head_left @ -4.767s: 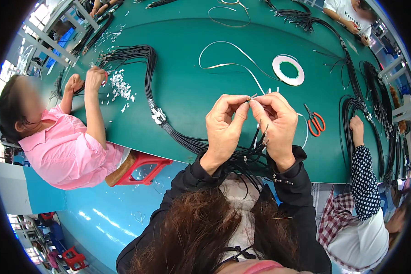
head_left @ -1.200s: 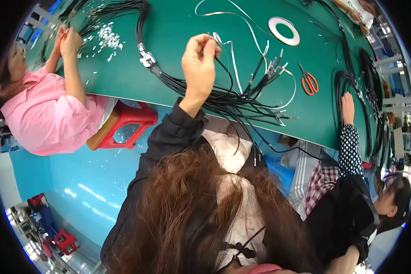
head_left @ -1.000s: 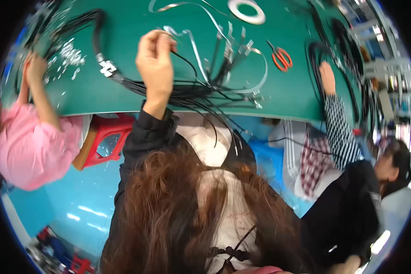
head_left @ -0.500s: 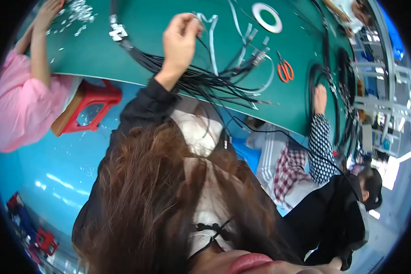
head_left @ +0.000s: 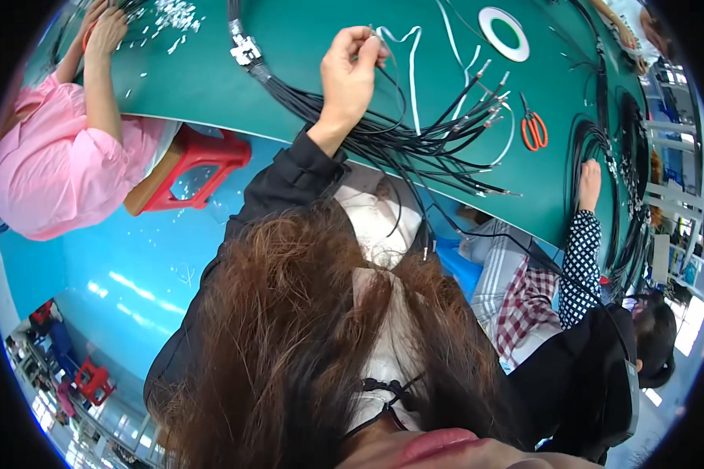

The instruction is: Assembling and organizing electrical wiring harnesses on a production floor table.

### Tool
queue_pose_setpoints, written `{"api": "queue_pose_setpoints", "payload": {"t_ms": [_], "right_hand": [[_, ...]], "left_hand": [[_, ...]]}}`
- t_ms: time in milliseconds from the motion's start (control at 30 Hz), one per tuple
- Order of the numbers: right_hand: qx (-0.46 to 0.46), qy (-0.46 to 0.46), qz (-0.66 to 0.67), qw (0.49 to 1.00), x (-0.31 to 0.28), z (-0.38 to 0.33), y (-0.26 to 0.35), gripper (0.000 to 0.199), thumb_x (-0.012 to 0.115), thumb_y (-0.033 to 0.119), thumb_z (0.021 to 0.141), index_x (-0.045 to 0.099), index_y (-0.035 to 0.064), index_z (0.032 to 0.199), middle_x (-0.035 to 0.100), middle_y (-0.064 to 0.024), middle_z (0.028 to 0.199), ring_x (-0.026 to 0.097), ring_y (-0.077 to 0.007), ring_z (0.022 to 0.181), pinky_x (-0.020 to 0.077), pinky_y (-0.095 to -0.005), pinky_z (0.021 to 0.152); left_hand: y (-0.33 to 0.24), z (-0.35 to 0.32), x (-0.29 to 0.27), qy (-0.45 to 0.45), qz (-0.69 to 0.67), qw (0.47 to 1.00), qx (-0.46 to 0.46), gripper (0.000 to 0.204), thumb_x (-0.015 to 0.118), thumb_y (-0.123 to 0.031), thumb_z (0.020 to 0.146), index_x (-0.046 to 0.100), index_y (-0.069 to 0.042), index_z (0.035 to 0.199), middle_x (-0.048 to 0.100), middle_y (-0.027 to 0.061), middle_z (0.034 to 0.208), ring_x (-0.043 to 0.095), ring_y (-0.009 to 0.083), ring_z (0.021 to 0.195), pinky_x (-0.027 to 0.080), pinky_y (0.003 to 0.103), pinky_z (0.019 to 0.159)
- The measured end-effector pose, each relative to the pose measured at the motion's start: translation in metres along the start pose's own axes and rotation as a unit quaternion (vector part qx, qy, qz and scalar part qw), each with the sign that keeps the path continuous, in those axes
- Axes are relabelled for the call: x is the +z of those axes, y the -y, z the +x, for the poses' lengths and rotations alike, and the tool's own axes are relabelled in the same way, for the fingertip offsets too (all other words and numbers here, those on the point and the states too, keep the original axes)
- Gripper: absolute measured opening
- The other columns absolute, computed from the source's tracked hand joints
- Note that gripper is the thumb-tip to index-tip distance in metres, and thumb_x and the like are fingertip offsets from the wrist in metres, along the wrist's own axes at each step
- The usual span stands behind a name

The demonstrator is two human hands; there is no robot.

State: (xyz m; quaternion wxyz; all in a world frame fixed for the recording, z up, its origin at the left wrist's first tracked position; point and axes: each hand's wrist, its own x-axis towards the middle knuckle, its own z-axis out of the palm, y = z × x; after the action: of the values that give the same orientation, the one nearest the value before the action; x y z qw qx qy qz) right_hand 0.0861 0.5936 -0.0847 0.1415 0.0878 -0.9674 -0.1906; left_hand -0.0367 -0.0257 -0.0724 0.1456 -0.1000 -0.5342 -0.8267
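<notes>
My left hand (head_left: 350,78) is over the green table, with thumb and fingers pinched together. A thin black cable (head_left: 392,81) runs from this pinch toward the bundle; its tip is hidden by the fingers. Beside the fingertips lies the end of a thin white strip (head_left: 413,74). Below and to the right of the hand, the black cable bundle (head_left: 414,141) fans out into many loose ends with small metal-looking tips. White tape or labels (head_left: 245,51) wrap the bundle farther left. Of my right arm only the black sleeve (head_left: 575,375) shows; that hand is out of sight.
Orange-handled scissors (head_left: 535,131) and a white tape roll (head_left: 503,34) lie on the green table (head_left: 188,86). A person in pink (head_left: 70,156) works at the left beside small white pieces (head_left: 176,17). Another person's hand (head_left: 590,186) touches coiled cables at the right. A red stool (head_left: 203,172) stands left.
The whole view has shifted, so the table and people appear farther right and slightly lower. My left hand keeps its pinch beside the white strip. The pink-clad person's hands show more fully.
</notes>
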Motion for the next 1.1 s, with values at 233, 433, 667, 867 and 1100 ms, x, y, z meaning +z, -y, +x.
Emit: {"api": "queue_pose_setpoints", "payload": {"t_ms": [233, 433, 667, 867, 1100], "right_hand": [[0.027, -0.030, 0.020, 0.999, -0.022, -0.008, 0.015, 0.016, 0.043, 0.012, 0.088, 0.049, -0.0021, 0.092, 0.051, -0.0200, 0.096, 0.048, -0.0351, 0.095, 0.0403, -0.0414, 0.084], [0.027, -0.026, 0.063, 0.997, -0.042, 0.018, 0.068, 0.017, 0.043, 0.015, 0.089, 0.051, 0.0001, 0.089, 0.053, -0.0152, 0.092, 0.050, -0.0287, 0.093, 0.0426, -0.0346, 0.084], [0.059, -0.122, 0.246, 0.960, -0.027, 0.136, 0.054, 0.022, 0.044, 0.020, 0.090, 0.047, -0.0001, 0.098, 0.053, -0.0167, 0.096, 0.051, -0.0280, 0.091, 0.0431, -0.0338, 0.082], [0.024, -0.197, 0.375, 0.905, -0.038, 0.115, 0.030, 0.030, 0.045, 0.025, 0.090, 0.043, -0.0004, 0.106, 0.053, -0.0181, 0.100, 0.052, -0.0272, 0.089, 0.0435, -0.0330, 0.080], [0.022, -0.322, 0.399, 0.858, -0.195, 0.022, 0.138, 0.042, 0.046, 0.031, 0.090, 0.038, -0.0007, 0.116, 0.053, -0.0199, 0.104, 0.053, -0.0264, 0.087, 0.0441, -0.0321, 0.077]], "left_hand": [[-0.013, -0.006, -0.014, -0.005, 0.043, 0.999, -0.007, 0.011, 0.051, -0.008, 0.092, 0.053, 0.002, 0.096, 0.060, 0.0054, 0.079, 0.055, 0.0101, 0.068, 0.046, 0.023, 0.063], [-0.014, -0.016, -0.021, 0.010, 0.031, 0.999, -0.022, 0.012, 0.050, -0.008, 0.093, 0.053, 0.002, 0.100, 0.057, 0.0043, 0.078, 0.054, 0.0110, 0.071, 0.044, 0.023, 0.066], [-0.007, -0.009, -0.001, 0.043, 0.047, 0.998, -0.023, 0.013, 0.049, -0.009, 0.094, 0.052, 0.002, 0.100, 0.057, 0.0049, 0.081, 0.054, 0.0113, 0.071, 0.045, 0.023, 0.066], [-0.001, -0.008, 0.005, 0.029, -0.014, 0.999, -0.041, 0.011, 0.050, -0.007, 0.093, 0.050, 0.002, 0.099, 0.057, 0.0053, 0.081, 0.053, 0.0099, 0.071, 0.044, 0.023, 0.064], [-0.015, -0.003, -0.001, 0.054, 0.035, 0.997, -0.046, 0.013, 0.050, -0.008, 0.093, 0.049, 0.002, 0.102, 0.056, 0.0052, 0.082, 0.052, 0.0106, 0.072, 0.044, 0.023, 0.067]]}}
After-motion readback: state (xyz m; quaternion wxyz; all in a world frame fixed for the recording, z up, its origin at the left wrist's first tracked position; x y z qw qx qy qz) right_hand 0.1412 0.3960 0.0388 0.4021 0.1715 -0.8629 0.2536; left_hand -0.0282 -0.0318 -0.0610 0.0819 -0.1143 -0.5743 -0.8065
